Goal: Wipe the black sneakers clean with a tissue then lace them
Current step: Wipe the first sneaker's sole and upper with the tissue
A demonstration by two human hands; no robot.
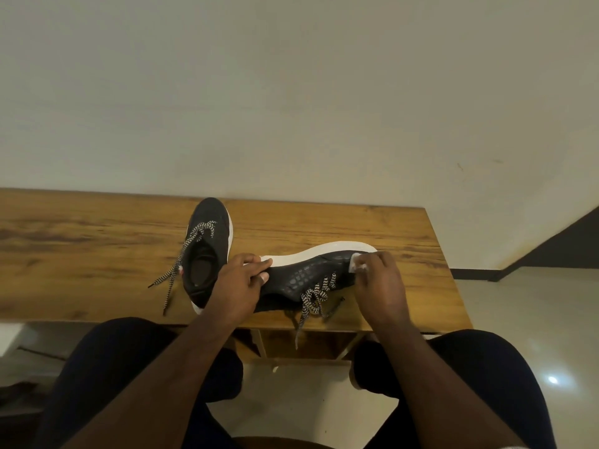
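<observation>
Right hand (377,280): pinches the tissue (356,263) against the toe of the near sneaker (301,277).
Left hand (241,280): grips that shoe's heel — steadying it.
Other sneaker (207,251): just beyond the left hand.
Tip: short firm strokes — clear of the loose laces (316,298).

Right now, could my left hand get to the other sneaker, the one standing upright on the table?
Probably yes. The left hand grips the heel of the tilted sneaker, and the upright sneaker stands right beside it with nothing between. It would have to let go first, while the right hand wipes with the tissue.
</observation>
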